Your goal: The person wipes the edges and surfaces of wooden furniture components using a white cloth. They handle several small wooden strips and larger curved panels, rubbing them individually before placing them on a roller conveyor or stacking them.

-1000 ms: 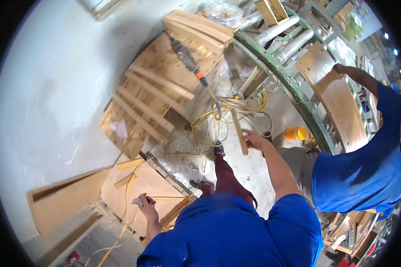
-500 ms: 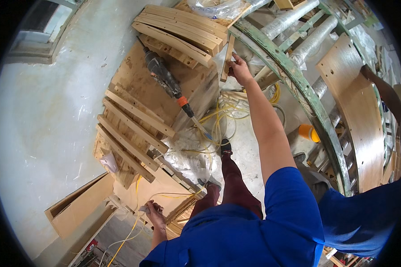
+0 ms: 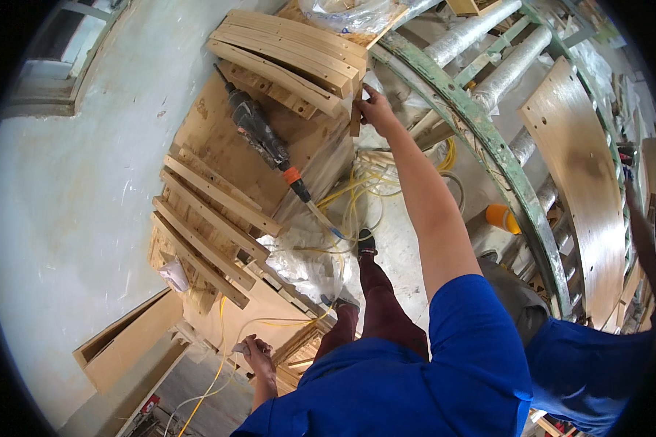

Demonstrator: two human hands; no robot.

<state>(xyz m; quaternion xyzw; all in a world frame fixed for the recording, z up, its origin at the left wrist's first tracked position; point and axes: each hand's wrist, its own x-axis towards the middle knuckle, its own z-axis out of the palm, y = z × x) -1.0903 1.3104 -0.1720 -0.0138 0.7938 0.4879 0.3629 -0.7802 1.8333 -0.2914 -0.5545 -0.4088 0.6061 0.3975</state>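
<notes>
My right hand [image 3: 377, 111] reaches far forward, its fingers closed on a wooden slat [image 3: 356, 120]. The slat stands nearly upright in the picture, at the right end of a stack of long wooden slats [image 3: 288, 49]; whether it touches them I cannot tell. Low at the left, my left hand [image 3: 259, 357] is closed on a small greyish piece [image 3: 240, 349], too small to name. A black power tool with an orange collar [image 3: 259, 131] lies on the wooden worktop [image 3: 204, 116] between the stack and several spaced slats [image 3: 215, 211].
A crumpled white piece [image 3: 173, 275] lies by the spaced slats. Yellow hoses [image 3: 357, 186] coil on the floor. To the right runs a green roller conveyor [image 3: 481, 146] with a curved wooden panel [image 3: 576, 167]. A person in blue [image 3: 583, 371] stands close on my right, near an orange container [image 3: 501, 217].
My right hand has carried the slat a little left, up to the stack's end. My left hand has barely moved. The person at right has shifted slightly.
</notes>
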